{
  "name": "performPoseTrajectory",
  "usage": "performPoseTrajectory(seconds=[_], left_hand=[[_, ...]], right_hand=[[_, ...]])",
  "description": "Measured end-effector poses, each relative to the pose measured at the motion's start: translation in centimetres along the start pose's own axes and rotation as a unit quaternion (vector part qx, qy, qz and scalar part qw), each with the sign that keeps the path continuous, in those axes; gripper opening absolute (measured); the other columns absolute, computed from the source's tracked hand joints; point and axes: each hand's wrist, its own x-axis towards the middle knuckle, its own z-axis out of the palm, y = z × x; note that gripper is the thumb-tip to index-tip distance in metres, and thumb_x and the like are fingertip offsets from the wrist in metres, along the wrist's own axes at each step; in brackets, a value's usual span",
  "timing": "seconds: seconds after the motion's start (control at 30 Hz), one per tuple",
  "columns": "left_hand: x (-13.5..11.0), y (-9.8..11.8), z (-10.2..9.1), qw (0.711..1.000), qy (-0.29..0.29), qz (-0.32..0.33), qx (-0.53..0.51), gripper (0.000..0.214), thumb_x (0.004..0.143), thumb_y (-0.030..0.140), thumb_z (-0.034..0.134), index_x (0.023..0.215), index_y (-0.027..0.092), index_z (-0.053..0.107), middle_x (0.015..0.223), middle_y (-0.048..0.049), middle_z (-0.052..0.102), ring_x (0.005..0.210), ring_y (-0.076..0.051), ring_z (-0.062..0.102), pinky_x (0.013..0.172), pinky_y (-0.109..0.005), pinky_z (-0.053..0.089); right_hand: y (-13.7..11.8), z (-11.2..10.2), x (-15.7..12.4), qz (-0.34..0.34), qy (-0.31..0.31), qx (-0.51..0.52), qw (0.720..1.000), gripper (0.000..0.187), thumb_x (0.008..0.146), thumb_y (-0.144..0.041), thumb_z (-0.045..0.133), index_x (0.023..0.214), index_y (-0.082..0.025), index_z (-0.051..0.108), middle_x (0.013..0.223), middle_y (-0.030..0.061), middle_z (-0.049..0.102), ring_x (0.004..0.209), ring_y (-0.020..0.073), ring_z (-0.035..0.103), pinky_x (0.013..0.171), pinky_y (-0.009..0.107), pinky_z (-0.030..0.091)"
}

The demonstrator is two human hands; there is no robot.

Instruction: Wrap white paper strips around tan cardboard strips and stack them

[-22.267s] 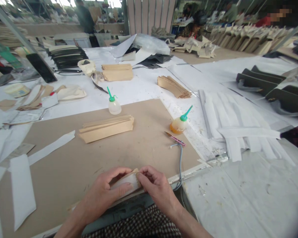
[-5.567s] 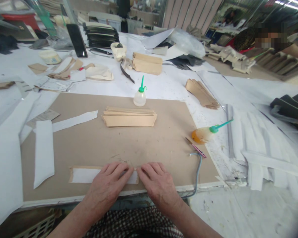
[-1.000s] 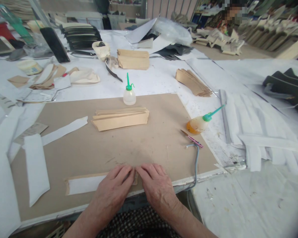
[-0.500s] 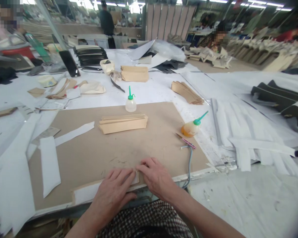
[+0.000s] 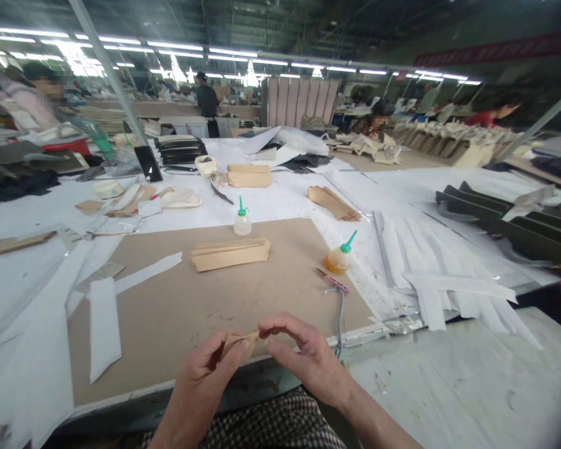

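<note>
My left hand and my right hand are raised just above the near edge of the brown cardboard mat. Together they pinch a tan strip piece at its end, with both hands' fingers closed on it. Most of the strip is hidden behind my left hand. A stack of tan strips lies further back in the middle of the mat. A clear glue bottle with a green nozzle stands behind that stack.
An orange glue bottle, a pink tool and a grey cord lie at the mat's right edge. White paper strips lie on the left, more white strips on the right. Other people work at far tables.
My hands were pressing the strip flat at the mat's near edge; now they have lifted it and pinch it in the air. The camera has tilted up.
</note>
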Motion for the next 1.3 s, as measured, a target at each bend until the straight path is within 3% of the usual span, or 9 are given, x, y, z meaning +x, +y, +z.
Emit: performPoseTrajectory(seconds=[0.13, 0.23, 0.53, 0.8, 1.0, 1.17, 1.3], left_hand=[[-0.8, 1.8, 0.4, 0.993, 0.044, -0.027, -0.105, 0.041, 0.082, 0.057, 0.070, 0.095, 0.018, 0.071, 0.078, -0.0001, 0.066, 0.068, -0.014, 0.055, 0.061, -0.022, 0.043], [-1.5, 2.4, 0.5, 0.992, 0.062, -0.012, -0.112, 0.041, 0.079, 0.058, 0.073, 0.091, 0.019, 0.072, 0.076, 0.0000, 0.066, 0.066, -0.014, 0.055, 0.061, -0.022, 0.043], [-3.0, 2.8, -0.3, 0.993, 0.057, 0.039, -0.092, 0.034, 0.084, 0.054, 0.071, 0.092, 0.021, 0.075, 0.082, -0.0008, 0.071, 0.073, -0.015, 0.060, 0.069, -0.024, 0.047], [-3.2, 2.8, -0.5, 0.993, 0.066, 0.045, -0.084, 0.031, 0.083, 0.051, 0.072, 0.089, 0.021, 0.075, 0.081, -0.0009, 0.072, 0.075, -0.016, 0.062, 0.071, -0.025, 0.050], [-3.0, 2.8, -0.4, 0.992, 0.062, 0.057, -0.090, 0.028, 0.084, 0.048, 0.072, 0.088, 0.021, 0.077, 0.082, -0.0019, 0.072, 0.076, -0.017, 0.063, 0.072, -0.025, 0.051], [-2.9, 3.0, -0.3, 0.992, 0.050, 0.055, -0.102, 0.026, 0.082, 0.047, 0.073, 0.084, 0.021, 0.077, 0.081, -0.0017, 0.071, 0.076, -0.017, 0.062, 0.072, -0.025, 0.050], [-2.8, 3.2, 0.1, 0.991, 0.070, 0.063, -0.098, 0.025, 0.081, 0.048, 0.074, 0.081, 0.023, 0.077, 0.079, -0.0005, 0.071, 0.076, -0.017, 0.062, 0.071, -0.024, 0.050]], right_hand=[[-1.9, 0.8, 0.6, -0.075, 0.033, 0.039, 0.996, 0.011, 0.096, -0.028, 0.067, 0.103, -0.023, 0.073, 0.097, 0.0010, 0.069, 0.095, 0.0157, 0.063, 0.089, 0.028, 0.049], [-2.5, 1.2, 0.8, -0.088, 0.034, 0.053, 0.994, 0.008, 0.094, -0.026, 0.069, 0.099, -0.024, 0.075, 0.093, -0.0001, 0.069, 0.090, 0.0143, 0.063, 0.085, 0.026, 0.049], [-2.9, 2.1, 0.2, -0.073, 0.020, 0.077, 0.994, 0.008, 0.093, -0.028, 0.071, 0.094, -0.023, 0.077, 0.088, 0.0001, 0.069, 0.084, 0.0143, 0.063, 0.081, 0.026, 0.049], [-3.1, 2.3, 0.3, -0.029, 0.011, 0.132, 0.991, 0.016, 0.088, -0.038, 0.077, 0.088, -0.022, 0.079, 0.082, 0.0006, 0.068, 0.079, 0.0146, 0.061, 0.079, 0.027, 0.050], [-3.0, 2.3, 0.4, -0.021, 0.000, 0.163, 0.986, 0.011, 0.087, -0.033, 0.078, 0.087, -0.022, 0.080, 0.080, 0.0002, 0.068, 0.078, 0.0143, 0.060, 0.079, 0.027, 0.049], [-2.4, 2.5, 0.4, -0.056, 0.034, 0.150, 0.987, 0.002, 0.086, -0.025, 0.079, 0.085, -0.023, 0.079, 0.081, -0.0001, 0.070, 0.079, 0.0148, 0.062, 0.078, 0.027, 0.049], [-1.9, 3.3, 0.3, -0.124, 0.104, 0.102, 0.981, 0.008, 0.086, -0.016, 0.075, 0.084, -0.024, 0.076, 0.081, -0.0013, 0.070, 0.079, 0.0148, 0.062, 0.080, 0.028, 0.049]])
